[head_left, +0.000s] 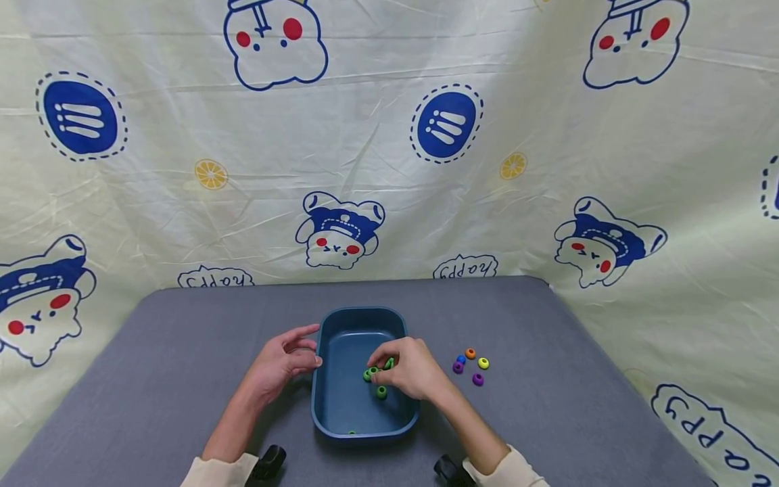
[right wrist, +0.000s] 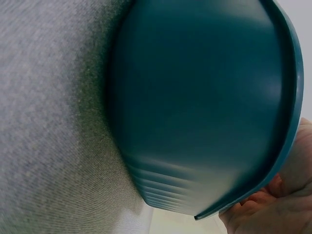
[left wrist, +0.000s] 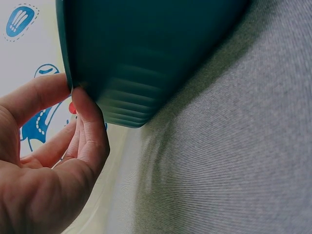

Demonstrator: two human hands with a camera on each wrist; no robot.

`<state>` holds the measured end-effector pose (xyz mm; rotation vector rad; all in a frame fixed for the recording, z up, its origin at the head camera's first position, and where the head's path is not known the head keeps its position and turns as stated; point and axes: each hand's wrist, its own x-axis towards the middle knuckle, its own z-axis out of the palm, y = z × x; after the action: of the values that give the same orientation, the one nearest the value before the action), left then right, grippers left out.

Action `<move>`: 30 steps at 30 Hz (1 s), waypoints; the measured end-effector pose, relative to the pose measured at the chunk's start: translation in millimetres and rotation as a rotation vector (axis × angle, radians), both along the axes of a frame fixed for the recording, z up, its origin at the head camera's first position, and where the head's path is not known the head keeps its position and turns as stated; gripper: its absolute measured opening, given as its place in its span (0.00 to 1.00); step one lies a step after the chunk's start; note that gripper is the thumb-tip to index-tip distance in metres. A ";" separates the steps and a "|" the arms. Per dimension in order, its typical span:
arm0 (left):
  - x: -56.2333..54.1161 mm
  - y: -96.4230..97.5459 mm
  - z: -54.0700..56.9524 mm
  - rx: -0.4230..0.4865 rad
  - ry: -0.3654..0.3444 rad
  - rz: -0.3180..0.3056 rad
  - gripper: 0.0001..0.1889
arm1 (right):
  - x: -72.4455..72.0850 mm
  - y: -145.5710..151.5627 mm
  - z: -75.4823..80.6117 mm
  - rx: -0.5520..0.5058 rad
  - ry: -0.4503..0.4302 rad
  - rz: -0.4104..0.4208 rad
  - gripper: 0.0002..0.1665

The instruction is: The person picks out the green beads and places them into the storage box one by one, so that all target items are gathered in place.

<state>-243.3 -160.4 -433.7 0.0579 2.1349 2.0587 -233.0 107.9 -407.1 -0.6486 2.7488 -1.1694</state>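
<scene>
A blue rectangular bin (head_left: 337,399) stands on the table. My left hand (head_left: 282,362) pinches its left rim between thumb and fingers, and in the left wrist view the fingertips sit right at the rim. Over the inside of the bin, my right hand (head_left: 410,368) reaches across the right rim with thumb and index finger closed on a green bead (head_left: 374,370). Other green beads show beside and under those fingers. One green bead (head_left: 381,392) lies on the bin floor nearer the front. The right fingertips are hidden behind the wall in the right wrist view.
To the right of the bin lie loose beads: orange (head_left: 470,353), yellow (head_left: 483,363), blue (head_left: 461,359) and two purple, one purple bead (head_left: 478,379) nearest the front. A grey cloth covers the table (head_left: 201,338). Behind it hangs a printed curtain (head_left: 389,223).
</scene>
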 end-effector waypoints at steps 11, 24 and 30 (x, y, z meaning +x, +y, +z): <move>-1.5 0.3 0.3 0.001 -0.011 0.002 0.32 | -1.1 1.2 0.4 0.004 -0.008 0.005 0.09; -0.8 0.0 0.0 -0.009 -0.013 0.005 0.32 | -0.6 0.9 0.7 -0.001 -0.007 0.011 0.09; -0.8 -0.2 -1.2 0.008 -0.009 -0.004 0.33 | -1.2 1.8 -0.7 0.007 0.016 0.023 0.09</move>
<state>-244.1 -160.5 -434.9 0.0536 2.1192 2.0614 -234.2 109.8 -407.8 -0.6892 2.7496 -1.1552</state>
